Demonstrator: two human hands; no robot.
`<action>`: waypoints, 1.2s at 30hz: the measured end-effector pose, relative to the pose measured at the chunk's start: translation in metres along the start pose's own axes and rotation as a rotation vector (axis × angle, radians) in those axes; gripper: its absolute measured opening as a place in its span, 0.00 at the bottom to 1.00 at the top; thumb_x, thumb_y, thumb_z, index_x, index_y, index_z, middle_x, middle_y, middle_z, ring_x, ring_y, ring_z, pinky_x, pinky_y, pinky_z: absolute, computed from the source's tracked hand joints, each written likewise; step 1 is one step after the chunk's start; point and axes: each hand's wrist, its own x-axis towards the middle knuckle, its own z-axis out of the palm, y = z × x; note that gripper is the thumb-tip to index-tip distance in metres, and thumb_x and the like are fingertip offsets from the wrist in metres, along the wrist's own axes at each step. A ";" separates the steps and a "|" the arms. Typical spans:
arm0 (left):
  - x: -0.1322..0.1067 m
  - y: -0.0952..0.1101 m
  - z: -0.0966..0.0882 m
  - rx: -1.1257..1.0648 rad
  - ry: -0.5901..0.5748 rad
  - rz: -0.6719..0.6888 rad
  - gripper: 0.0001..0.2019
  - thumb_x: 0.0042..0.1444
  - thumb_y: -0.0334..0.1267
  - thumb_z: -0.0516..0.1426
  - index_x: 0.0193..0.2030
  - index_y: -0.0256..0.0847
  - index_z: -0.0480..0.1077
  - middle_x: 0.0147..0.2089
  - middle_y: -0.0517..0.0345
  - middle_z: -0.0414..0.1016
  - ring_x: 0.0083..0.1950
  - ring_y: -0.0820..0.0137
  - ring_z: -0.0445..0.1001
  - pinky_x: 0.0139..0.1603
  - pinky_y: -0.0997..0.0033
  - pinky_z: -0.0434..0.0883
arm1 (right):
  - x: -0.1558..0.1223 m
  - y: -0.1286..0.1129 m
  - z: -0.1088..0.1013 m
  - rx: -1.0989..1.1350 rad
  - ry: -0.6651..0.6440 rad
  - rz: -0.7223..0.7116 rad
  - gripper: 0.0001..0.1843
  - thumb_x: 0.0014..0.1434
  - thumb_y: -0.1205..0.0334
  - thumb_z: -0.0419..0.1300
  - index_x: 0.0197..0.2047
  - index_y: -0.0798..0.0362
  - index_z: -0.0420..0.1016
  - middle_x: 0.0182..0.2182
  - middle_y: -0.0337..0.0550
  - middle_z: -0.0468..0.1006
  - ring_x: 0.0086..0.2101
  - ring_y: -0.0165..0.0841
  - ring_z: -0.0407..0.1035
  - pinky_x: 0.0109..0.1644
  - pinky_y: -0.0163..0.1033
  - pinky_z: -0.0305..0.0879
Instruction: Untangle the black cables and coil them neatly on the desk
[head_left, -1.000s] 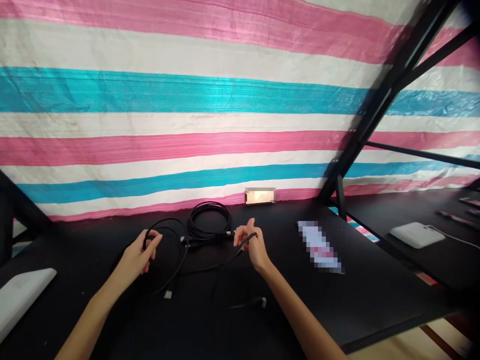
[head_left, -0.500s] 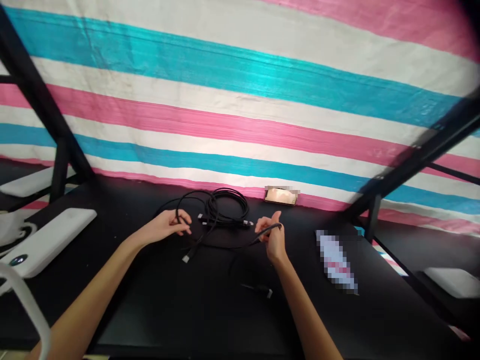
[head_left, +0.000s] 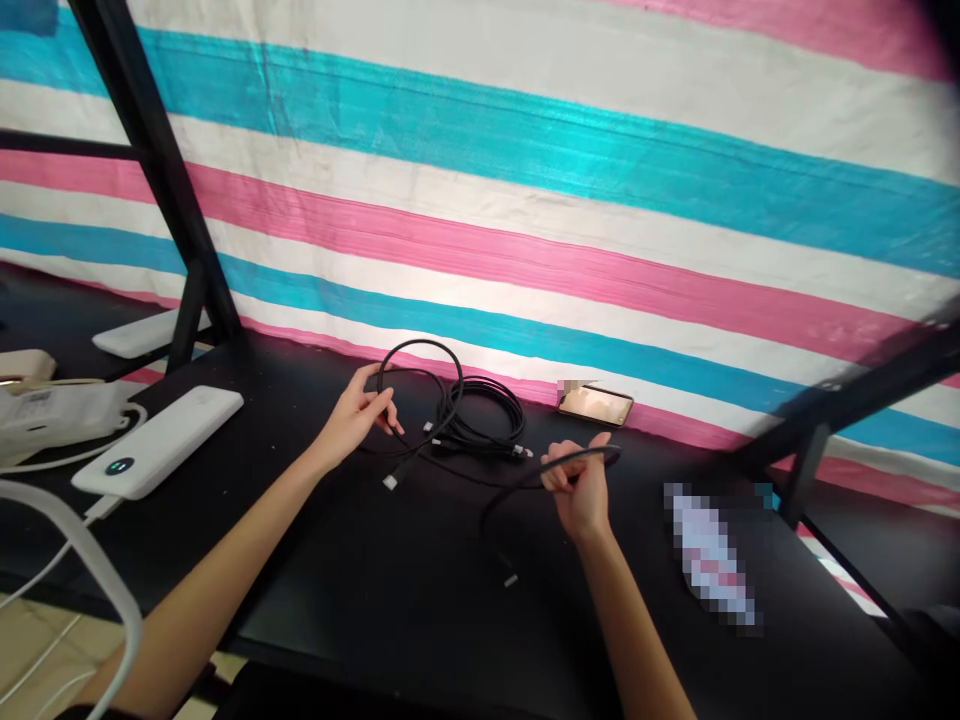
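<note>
My left hand [head_left: 366, 405] is closed around part of a black cable [head_left: 460, 372], whose loop stands up from the table beside the fingers. My right hand [head_left: 581, 490] grips another stretch of that cable between thumb and fingers, thumb uppermost. From the right hand the cable bends left and down to a light connector [head_left: 511, 580], low over the tabletop. A second light plug [head_left: 390, 482] lies below the left hand. Between the hands, farther back, rests a coiled bundle of black cables [head_left: 517, 405] with several pale connectors at its front.
A phone [head_left: 596, 405] leans at the table's back, by the striped sheet [head_left: 480, 250]. To the left lies a white power bank [head_left: 161, 440] with a cord plugged in, near a white power strip [head_left: 60, 420]. A blurred-out object [head_left: 712, 560] sits at right. Black frame bars [head_left: 172, 190] flank the table [head_left: 420, 620].
The left hand has lifted, and the cable's loop stands higher and wider. The cable in the right hand now arcs more, its end connector nearer the left. The view has turned left.
</note>
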 end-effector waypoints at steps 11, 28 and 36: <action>-0.008 -0.012 0.008 0.736 0.009 0.352 0.36 0.51 0.50 0.58 0.65 0.47 0.50 0.62 0.42 0.55 0.58 0.57 0.63 0.55 0.51 0.62 | -0.001 0.006 0.002 -0.024 0.011 0.125 0.32 0.47 0.32 0.56 0.16 0.56 0.67 0.09 0.29 0.49 0.12 0.18 0.38 0.16 0.29 0.32; -0.017 -0.007 0.018 0.761 -0.493 0.290 0.19 0.46 0.48 0.62 0.45 0.45 0.72 0.34 0.58 0.73 0.34 0.68 0.71 0.44 0.65 0.63 | -0.002 0.000 0.003 -0.049 -0.014 0.116 0.31 0.48 0.33 0.56 0.17 0.55 0.68 0.09 0.29 0.49 0.12 0.18 0.38 0.15 0.28 0.33; -0.013 0.001 0.015 0.541 -0.054 0.277 0.12 0.58 0.43 0.52 0.39 0.42 0.73 0.29 0.57 0.75 0.33 0.68 0.72 0.38 0.69 0.67 | -0.001 0.000 0.001 -0.047 -0.018 0.126 0.31 0.49 0.34 0.56 0.17 0.55 0.68 0.09 0.29 0.49 0.12 0.18 0.38 0.14 0.28 0.33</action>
